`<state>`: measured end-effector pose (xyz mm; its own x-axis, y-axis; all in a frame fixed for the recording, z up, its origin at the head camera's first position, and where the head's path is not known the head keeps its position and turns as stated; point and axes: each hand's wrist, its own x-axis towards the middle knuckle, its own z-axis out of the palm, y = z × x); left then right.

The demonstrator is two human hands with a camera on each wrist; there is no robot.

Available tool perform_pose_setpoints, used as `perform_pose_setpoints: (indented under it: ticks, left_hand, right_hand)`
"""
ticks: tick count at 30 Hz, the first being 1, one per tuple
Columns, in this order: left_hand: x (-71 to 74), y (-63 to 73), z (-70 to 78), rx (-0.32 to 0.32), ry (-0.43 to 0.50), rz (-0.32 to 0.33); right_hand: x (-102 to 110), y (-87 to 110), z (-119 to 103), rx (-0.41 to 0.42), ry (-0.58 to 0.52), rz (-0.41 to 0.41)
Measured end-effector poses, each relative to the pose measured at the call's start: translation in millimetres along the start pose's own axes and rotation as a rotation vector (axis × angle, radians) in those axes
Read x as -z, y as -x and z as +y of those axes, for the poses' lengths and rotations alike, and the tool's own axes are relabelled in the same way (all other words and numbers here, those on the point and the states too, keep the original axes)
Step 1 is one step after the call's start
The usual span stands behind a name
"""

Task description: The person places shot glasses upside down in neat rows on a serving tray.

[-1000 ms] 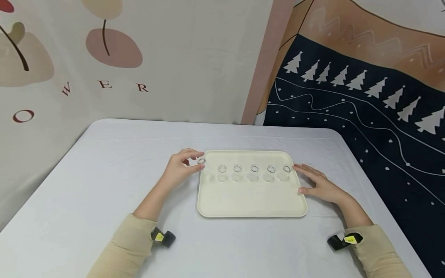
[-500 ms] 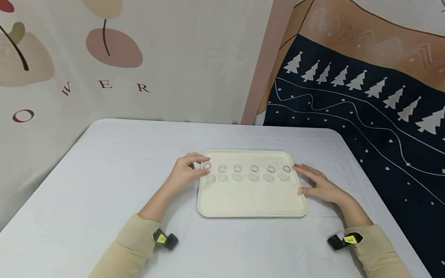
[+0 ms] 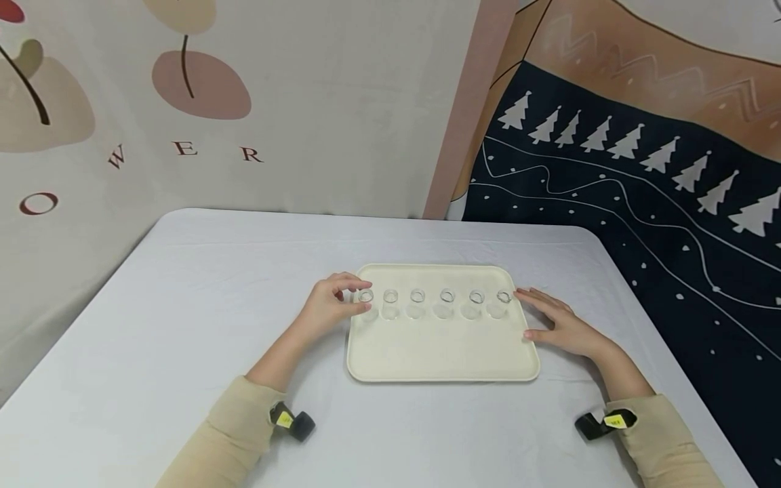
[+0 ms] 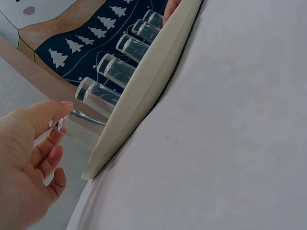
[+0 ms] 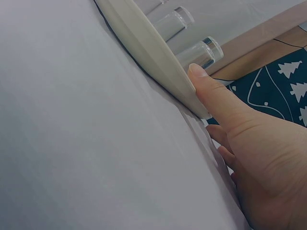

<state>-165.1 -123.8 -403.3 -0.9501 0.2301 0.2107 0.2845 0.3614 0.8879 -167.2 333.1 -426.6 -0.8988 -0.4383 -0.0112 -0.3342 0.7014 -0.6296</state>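
A row of small clear shot glasses crosses the cream tray (image 3: 442, 359), each standing on end. The leftmost shot glass (image 4: 81, 125) is pinched near its top between thumb and fingers of my left hand (image 3: 332, 301); its lower end meets the tray in the left wrist view. Just right of it stands another shot glass (image 4: 98, 94). My right hand (image 3: 564, 329) lies at the tray's right edge with fingers extended, its thumb touching the rim in the right wrist view. The rightmost shot glass (image 5: 201, 52) is close to that thumb.
The tray sits on a white-covered table (image 3: 427, 434). Behind it hangs a pale printed cloth (image 3: 342, 122), and a dark cloth with white trees (image 3: 610, 176) hangs at the right. Wrist cameras (image 3: 300, 425) are strapped over both sleeves.
My left hand has brought the shot glass from beyond the tray's left edge rightward and down to the row's left end. The right hand stays in place.
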Motion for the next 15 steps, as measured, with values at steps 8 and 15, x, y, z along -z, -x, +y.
perform_pose_setpoints:
  ticks: [8,15]
  left_hand:
    - [3.5,8.9,31.5,-0.006,-0.017,-0.026]
    - [2.0,6.4,19.6,-0.015,-0.024,-0.032]
  right_hand:
    - [0,0.0,1,0.008,-0.003,-0.004]
    - [0,-0.3,2,0.015,-0.004,-0.003]
